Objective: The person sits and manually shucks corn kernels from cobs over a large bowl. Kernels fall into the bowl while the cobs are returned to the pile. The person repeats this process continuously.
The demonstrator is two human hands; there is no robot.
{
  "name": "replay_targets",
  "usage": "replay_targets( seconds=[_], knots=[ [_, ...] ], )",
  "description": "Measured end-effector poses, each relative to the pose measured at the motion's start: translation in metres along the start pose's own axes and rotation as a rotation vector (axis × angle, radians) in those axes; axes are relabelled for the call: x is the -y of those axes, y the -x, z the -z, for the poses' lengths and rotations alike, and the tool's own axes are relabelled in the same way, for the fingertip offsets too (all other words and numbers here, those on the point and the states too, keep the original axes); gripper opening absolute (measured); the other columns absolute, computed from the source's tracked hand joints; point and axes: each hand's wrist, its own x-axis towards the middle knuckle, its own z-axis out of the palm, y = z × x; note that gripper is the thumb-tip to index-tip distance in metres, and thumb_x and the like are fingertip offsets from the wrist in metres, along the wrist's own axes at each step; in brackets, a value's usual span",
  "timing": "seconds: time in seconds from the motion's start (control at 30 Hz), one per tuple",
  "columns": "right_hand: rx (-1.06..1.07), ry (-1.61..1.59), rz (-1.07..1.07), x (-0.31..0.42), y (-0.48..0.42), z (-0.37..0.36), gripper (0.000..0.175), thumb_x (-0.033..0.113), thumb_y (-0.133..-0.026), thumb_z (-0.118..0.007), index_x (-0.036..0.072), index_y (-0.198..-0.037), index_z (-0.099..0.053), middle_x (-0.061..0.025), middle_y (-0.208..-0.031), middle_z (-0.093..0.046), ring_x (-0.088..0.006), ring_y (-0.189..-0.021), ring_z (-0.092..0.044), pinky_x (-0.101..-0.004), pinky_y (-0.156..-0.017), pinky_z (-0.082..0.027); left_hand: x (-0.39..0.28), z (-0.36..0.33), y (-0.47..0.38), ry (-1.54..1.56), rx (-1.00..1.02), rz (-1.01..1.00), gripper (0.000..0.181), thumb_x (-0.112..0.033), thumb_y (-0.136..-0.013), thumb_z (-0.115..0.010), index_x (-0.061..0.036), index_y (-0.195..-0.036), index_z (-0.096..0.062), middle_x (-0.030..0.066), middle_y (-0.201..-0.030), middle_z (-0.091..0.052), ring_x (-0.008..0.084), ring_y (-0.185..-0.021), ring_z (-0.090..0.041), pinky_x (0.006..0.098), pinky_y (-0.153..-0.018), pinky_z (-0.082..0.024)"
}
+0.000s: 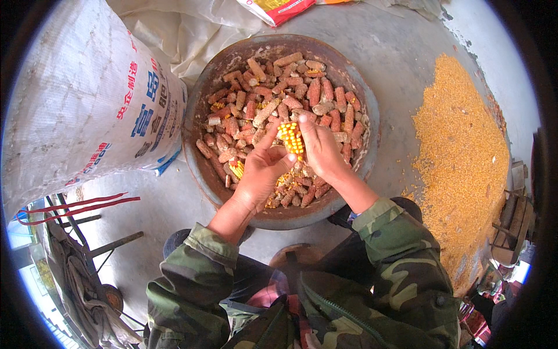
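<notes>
Over a wide round basin point(279, 222), my left hand point(263, 170) grips a partly kernelled corn cob point(291, 137) between thumb and fingers. My right hand point(321, 150) is at the cob's right side, its thumb pointing up along the yellow kernels; its other fingers are partly hidden. Red and tan bare corn cobs point(261, 115) fill much of the basin, a few with kernels still on them. Beside my left hand lies another cob with yellow kernels point(236, 168). Loose kernels point(285, 179) show among the cobs below my hands.
A large white woven sack point(87, 87) with printing stands close at the left. Shelled corn kernels point(462, 157) form a big heap on the concrete floor point(383, 48) at right. Red straps point(87, 205) and a metal-framed cart point(83, 257) are at lower left. Plastic sheeting point(183, 35) lies behind the basin.
</notes>
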Motion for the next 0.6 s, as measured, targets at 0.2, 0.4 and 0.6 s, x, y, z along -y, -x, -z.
replay_targets(
  seconds=[0.2, 0.4, 0.6],
  knots=[
    [-0.061, 0.179, 0.028, 0.013, 0.008, -0.005, 0.067, 0.056, -0.098, -0.026, 0.002, -0.089, -0.065, -0.0153, -0.06, -0.059, -0.0343, -0.06, -0.06, -0.0436, -0.056, -0.045, 0.006, 0.001, 0.0, -0.29, -0.005, -0.022, 0.077, 0.006, -0.086, -0.062, -0.015, -0.149, -0.025, 0.0043, -0.094, -0.064, 0.0089, -0.088, -0.059, 0.0245, -0.082, -0.048],
    [-0.126, 0.276, 0.135, 0.002, 0.007, -0.003, 0.057, 0.041, -0.102, -0.031, 0.0, -0.079, -0.063, -0.0193, -0.058, -0.056, -0.0382, -0.059, -0.058, -0.0452, -0.056, -0.044, 0.01, 0.001, -0.001, -0.176, 0.001, -0.029, 0.077, 0.006, -0.086, -0.062, -0.0154, -0.15, -0.024, 0.0032, -0.093, -0.063, 0.0083, -0.087, -0.058, 0.0239, -0.082, -0.048],
    [0.024, 0.031, 0.019, -0.004, -0.002, 0.001, 0.062, 0.048, -0.101, -0.03, -0.002, -0.075, -0.056, -0.015, -0.06, -0.057, -0.0321, -0.058, -0.06, -0.0437, -0.056, -0.044, 0.006, 0.0, 0.0, -0.138, -0.029, -0.012, 0.078, 0.005, -0.085, -0.063, -0.0144, -0.149, -0.024, 0.0023, -0.091, -0.062, 0.0084, -0.086, -0.058, 0.0232, -0.08, -0.048]
  ],
)
